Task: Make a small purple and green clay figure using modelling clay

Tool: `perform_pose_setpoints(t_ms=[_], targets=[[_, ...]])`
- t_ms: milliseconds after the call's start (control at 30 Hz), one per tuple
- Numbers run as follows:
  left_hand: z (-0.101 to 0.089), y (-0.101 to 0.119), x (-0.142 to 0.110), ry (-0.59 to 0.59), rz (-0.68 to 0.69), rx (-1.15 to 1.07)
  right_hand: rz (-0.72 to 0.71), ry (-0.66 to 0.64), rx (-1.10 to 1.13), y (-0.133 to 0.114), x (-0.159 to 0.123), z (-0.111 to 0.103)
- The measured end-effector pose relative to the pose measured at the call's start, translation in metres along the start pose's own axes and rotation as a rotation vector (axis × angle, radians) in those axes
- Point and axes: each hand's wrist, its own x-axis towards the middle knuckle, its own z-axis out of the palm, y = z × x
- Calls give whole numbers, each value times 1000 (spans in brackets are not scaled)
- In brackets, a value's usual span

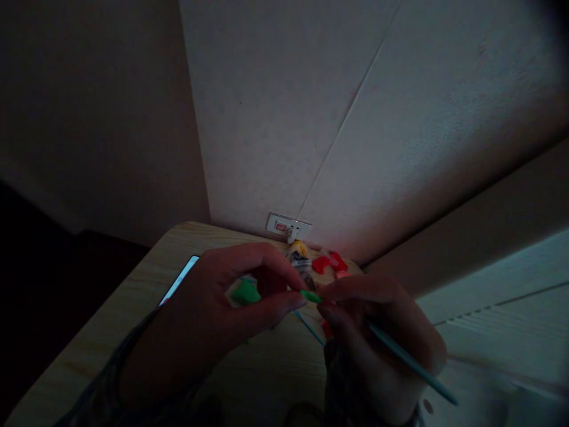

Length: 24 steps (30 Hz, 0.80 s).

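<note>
My left hand (211,314) pinches a small, flat bright green piece (311,296), soft-looking like clay, between thumb and index finger. On the other side, the fingertips of my right hand (382,332) meet at the same piece. A thin teal stick (415,365) lies in my right hand and sticks out behind it, down to the right; its front end is hidden by the fingers. Behind my left hand, a larger green lump (246,293) shows through the gap between thumb and finger. Below the pinched piece, a thin blue rod (310,329) rests on the table.
The pale wooden table (111,338) ends at the wall. A lit phone (181,277) lies partly behind my left hand. Near the wall outlet (288,226) are red packets (329,263) and a yellow item (299,249) in clear plastic. A white cabinet (502,314) stands at right.
</note>
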Motion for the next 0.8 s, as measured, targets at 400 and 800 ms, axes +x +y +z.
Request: perform_pose_setpoints(t_ms=[400,800], targets=[[0,2,0,28,-10,14,-26,122,-48,-3,-4,8],[1,-2,0,-28,-71,-202,-71,305,-39,-5,-11,26]])
